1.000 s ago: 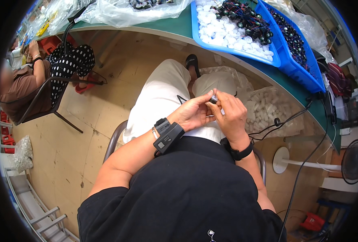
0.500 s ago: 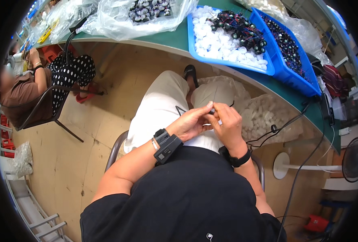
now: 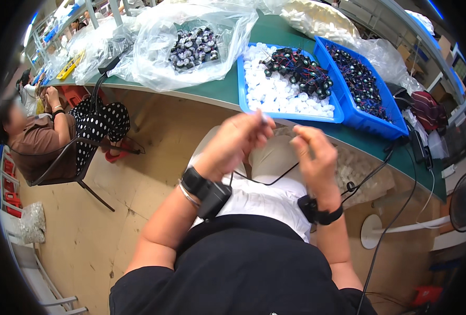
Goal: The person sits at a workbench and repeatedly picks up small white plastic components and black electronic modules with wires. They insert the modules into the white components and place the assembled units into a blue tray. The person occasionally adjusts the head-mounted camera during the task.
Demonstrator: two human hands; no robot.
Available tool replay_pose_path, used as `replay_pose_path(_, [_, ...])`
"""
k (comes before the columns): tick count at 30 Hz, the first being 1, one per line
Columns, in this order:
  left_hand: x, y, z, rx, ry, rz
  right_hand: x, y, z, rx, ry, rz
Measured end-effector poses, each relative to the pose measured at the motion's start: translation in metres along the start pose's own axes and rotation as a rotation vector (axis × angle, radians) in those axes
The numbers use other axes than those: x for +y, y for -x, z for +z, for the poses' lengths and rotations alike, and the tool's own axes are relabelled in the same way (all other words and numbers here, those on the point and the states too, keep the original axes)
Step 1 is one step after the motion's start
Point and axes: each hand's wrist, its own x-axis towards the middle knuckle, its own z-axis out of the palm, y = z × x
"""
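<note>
My left hand (image 3: 237,143) is raised over my lap, with thumb and fingers pinched on a small whitish part (image 3: 265,119), blurred and mostly hidden by the fingers. To its right, my right hand (image 3: 318,156) hovers with loosely curled fingers slightly apart, and nothing shows between them. Just beyond both hands, on the green table (image 3: 212,93), a blue tray (image 3: 291,116) holds white round caps (image 3: 275,94) and a heap of black parts with thin coloured wires (image 3: 302,73). Both wrists wear black strapped devices.
A second blue tray (image 3: 372,124) of wired black parts stands to the right. At far left-centre, a clear plastic bag (image 3: 154,73) holds finished-looking pieces (image 3: 195,48). Black cables (image 3: 351,187) hang at right near a white fan stand (image 3: 370,231). A seated person (image 3: 49,131) works at left.
My hands, earlier together over my lap on a small dark part, have separated and risen toward the table. The left moved forward with a small part; the right moved aside. The view has tilted up.
</note>
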Motion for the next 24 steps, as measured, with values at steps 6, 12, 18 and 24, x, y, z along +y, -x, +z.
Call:
replay_pose_path(6, [0.128,-0.076,-0.079,0.040,0.458,0.185,0.037,-0.072,-0.008,-0.064,0.322,-0.092])
replay_pose_path(12, [0.135,-0.095,-0.085,0.161,0.037,0.144,0.072,-0.103,0.020,-0.378,0.675,-0.124])
replay_pose_path(18, [0.052,-0.098,-0.035,-0.018,-1.163,0.360,0.078,-0.121,0.020,-0.509,0.789,-0.352])
replay_pose_path(24, [0.025,-0.110,-0.030,-0.001,-1.590,0.743,0.070,-0.113,0.017,-0.315,0.424,-0.140])
